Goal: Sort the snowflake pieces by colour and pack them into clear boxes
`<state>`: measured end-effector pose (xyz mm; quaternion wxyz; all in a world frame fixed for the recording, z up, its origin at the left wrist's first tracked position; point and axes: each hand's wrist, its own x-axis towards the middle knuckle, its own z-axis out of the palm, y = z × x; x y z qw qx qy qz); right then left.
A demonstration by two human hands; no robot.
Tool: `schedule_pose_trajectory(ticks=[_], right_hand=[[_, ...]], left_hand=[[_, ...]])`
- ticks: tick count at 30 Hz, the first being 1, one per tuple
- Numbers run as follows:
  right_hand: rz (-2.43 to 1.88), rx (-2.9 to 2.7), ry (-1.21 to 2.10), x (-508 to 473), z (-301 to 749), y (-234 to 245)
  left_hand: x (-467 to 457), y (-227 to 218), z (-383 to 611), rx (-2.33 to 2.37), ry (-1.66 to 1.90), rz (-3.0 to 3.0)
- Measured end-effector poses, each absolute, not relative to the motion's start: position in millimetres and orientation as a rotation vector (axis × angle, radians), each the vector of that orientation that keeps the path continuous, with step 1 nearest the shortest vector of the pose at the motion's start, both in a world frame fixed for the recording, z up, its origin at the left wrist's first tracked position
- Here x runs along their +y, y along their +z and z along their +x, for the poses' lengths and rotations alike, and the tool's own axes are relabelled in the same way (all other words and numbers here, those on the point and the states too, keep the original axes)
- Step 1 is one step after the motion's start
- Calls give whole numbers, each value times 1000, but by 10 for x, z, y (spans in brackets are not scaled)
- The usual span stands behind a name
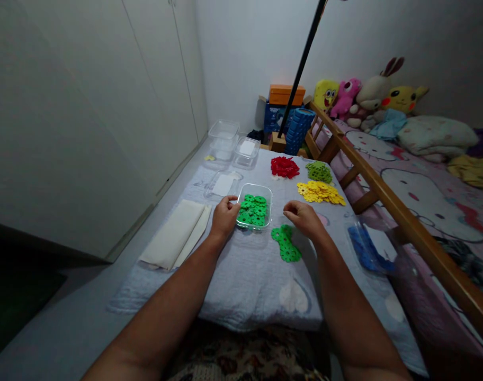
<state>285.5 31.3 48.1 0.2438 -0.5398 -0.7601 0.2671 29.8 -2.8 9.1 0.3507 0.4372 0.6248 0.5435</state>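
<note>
A clear plastic container [269, 209] holding several green flower-shaped plastic discs [252, 211] stands in the middle of the table. The fingers of my left hand [224, 218] grip its left wall. To the right of the container, my right hand [300, 216] hovers with its fingers drawn together, and no disc shows between them. Just below that hand, a loose heap of the same green discs [286, 244] lies on the cloth. Farther back are piles of red pieces [285, 167], yellow flower discs [320, 192] and olive-green discs [319, 172].
A folded cream cloth [173, 233] lies at the left. Clear containers [224, 129] and a clear lid [222, 184] sit behind it. At the right edge, a clear box [370, 246] holds blue pieces. A wooden bed rail [384, 190] borders the table, and a black pole [305, 58] rises behind.
</note>
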Motion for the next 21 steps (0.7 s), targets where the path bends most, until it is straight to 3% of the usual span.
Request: schedule_pose_trajectory(ticks=[5, 15, 21], right_hand=[[-1526, -2188, 972, 211, 3104, 278], [-1524, -2214, 842, 202, 3101, 128], [-1508, -2025, 1034, 195, 3125, 138]], left_hand=[[-28, 94, 297, 1610, 1409, 1130], [-15, 55, 275, 1623, 1407, 1152], [-23, 76, 288, 1612, 1407, 1131]])
